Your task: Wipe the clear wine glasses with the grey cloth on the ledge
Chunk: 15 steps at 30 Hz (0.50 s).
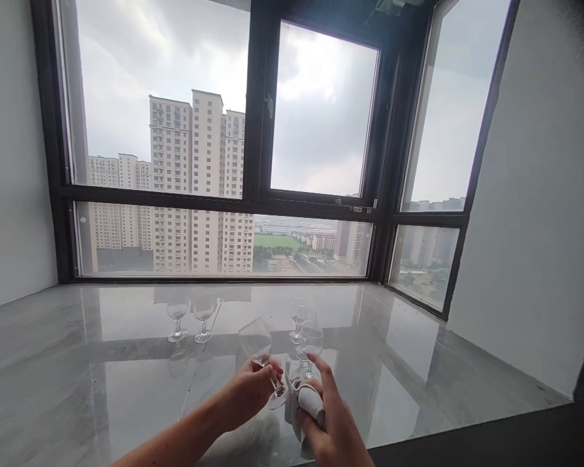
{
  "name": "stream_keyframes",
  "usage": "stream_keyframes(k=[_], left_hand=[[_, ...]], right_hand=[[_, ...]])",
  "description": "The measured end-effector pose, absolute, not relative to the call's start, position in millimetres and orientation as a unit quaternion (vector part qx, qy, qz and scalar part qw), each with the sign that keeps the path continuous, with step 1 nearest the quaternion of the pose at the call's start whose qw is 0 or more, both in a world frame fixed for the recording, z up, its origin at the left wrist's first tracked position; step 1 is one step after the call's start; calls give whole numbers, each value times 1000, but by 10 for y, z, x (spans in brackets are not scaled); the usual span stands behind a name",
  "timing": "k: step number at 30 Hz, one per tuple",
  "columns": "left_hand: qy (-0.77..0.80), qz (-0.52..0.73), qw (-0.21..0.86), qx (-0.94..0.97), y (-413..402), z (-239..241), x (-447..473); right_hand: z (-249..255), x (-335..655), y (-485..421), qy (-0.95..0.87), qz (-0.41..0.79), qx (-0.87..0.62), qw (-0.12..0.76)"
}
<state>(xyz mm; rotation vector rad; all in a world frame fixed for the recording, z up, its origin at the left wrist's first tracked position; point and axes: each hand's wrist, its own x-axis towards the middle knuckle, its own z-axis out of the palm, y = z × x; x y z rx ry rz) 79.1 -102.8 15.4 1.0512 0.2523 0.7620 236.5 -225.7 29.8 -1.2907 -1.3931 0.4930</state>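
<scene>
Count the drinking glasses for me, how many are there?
6. Two stand on the left: outer glass and inner glass. The left hand holds a tilted glass. Three overlap beyond the right hand: back glass, middle glass, front glass. Overlap could hide another.

High-rise apartment towers [207, 149] stand under a cloudy sky [321, 97] outside a dark-framed corner window [255, 155], a green field [276, 240] showing beside them. A handle [270, 106] is fixed near the window's middle; indoors, pale walls [525, 227] flank a glossy grey windowsill [146, 376] reflecting the view.
</scene>
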Motion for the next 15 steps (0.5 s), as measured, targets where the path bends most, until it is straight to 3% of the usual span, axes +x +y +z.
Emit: stream_keyframes(k=[5, 10, 15], left_hand=[[171, 392, 728, 536, -922, 134, 805], [326, 406, 472, 712, -526, -20, 777], [427, 371, 318, 761, -307, -113, 801]], right_hand=[[298, 2275, -2277, -595, 182, -518, 587], [584, 2385, -2426, -666, 109, -504, 538], [761, 2433, -2544, -764, 41, -448, 463]])
